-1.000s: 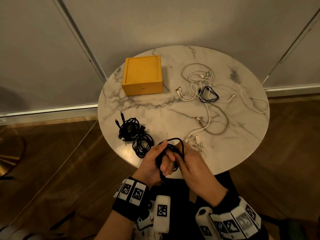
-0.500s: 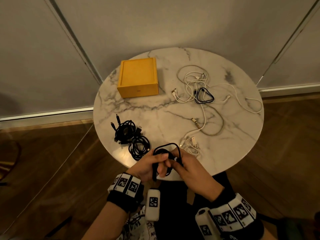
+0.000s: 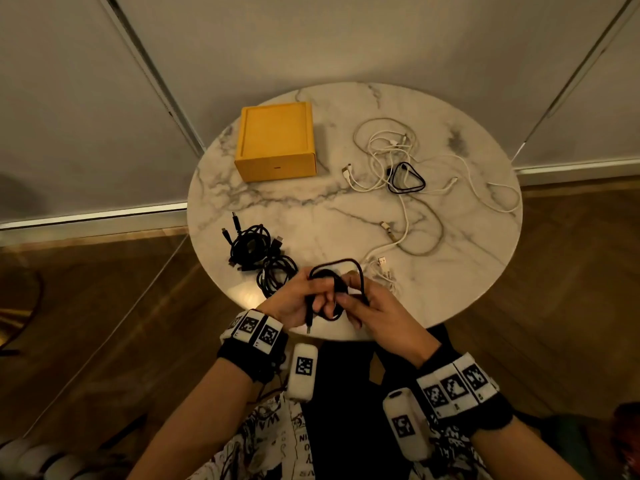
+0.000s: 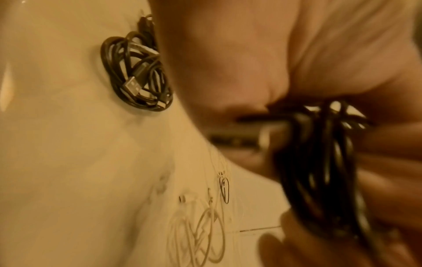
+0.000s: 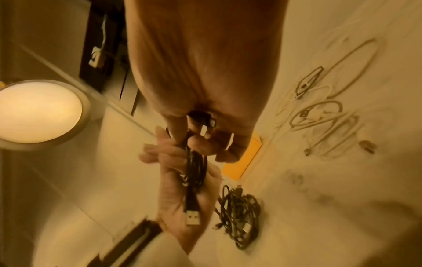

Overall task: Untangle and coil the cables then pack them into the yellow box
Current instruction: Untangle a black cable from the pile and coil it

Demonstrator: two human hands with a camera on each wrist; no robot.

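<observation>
Item: black cable, part-coiled, held over the near table edge betw. both hands. Left hand: fingers curled round the gathered loops, plug end hanging down below the palm; USB plug seen lying against that palm in the right wrist view. Right hand: fingers pinched on the same cable at the loop side, one open loop standing up beyond the fingertips. Step in hand, as judged: coiling, i.e. last turns being wound onto the bundle; untangling of this cable appears done. Coiled black cables: two bundles, laid just beyond and outboard of the left hand, touching each other; not yet boxed. White cables: loose tangle, spread ahead of and outboard of the right hand, nearest strands just beyond its fingertips; a small black loop lies among them, well ahead. Yellow box: well ahead of the left hand, lid closed as far as can be told; nothing packed in it yet, by the look of it. Next move, as judged: remaining loop to be taken into the left-hand bundle and the tail tucked or wrapped so it holds, w/o the grip being slackened, or the turns will likely spring; bundle then to be set by the other two.
</observation>
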